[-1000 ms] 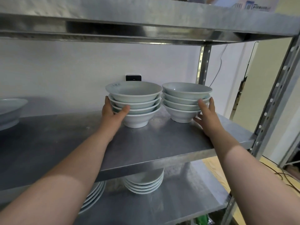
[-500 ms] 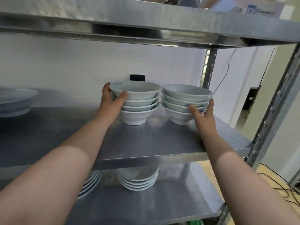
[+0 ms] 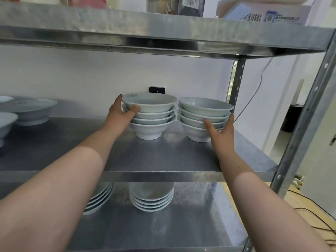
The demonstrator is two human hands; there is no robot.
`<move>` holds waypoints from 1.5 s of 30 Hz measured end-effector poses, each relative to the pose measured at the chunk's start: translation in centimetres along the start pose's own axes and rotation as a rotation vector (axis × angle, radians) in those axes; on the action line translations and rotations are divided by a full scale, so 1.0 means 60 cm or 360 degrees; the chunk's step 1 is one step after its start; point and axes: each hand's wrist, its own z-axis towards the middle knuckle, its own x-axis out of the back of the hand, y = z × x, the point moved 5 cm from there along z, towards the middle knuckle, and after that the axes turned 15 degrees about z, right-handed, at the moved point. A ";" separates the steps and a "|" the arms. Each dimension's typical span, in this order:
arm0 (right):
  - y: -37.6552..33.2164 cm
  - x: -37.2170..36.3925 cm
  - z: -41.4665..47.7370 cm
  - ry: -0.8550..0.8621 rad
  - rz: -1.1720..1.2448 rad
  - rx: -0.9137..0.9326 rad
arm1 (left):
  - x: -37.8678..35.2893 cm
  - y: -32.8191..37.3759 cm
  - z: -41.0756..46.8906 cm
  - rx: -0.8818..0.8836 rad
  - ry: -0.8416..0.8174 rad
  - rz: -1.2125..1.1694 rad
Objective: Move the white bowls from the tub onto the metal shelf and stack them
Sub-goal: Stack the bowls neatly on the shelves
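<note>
Shelf (image 3: 163, 155) mid-depth: left hand (image 3: 119, 116), right hand (image 3: 222, 132) grip bowl stacks (image 3: 154, 114).

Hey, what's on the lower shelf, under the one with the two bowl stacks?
A stack of white dishes sits on the lower shelf. A second stack of plates beside it is partly covered by the left arm, so its left side is hidden.
</note>
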 end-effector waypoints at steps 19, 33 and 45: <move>-0.152 -0.012 0.066 -0.0911 -0.1512 0.0583 | 0.025 0.104 0.023 -0.1050 -0.0300 0.1409; -0.190 -0.063 0.050 -0.0416 -0.1439 0.0996 | 0.141 0.103 0.037 -0.0983 0.0310 0.1311; -0.181 -0.272 -0.025 -0.0873 -0.1319 0.0981 | 0.245 0.007 0.074 -0.0813 0.0516 0.1465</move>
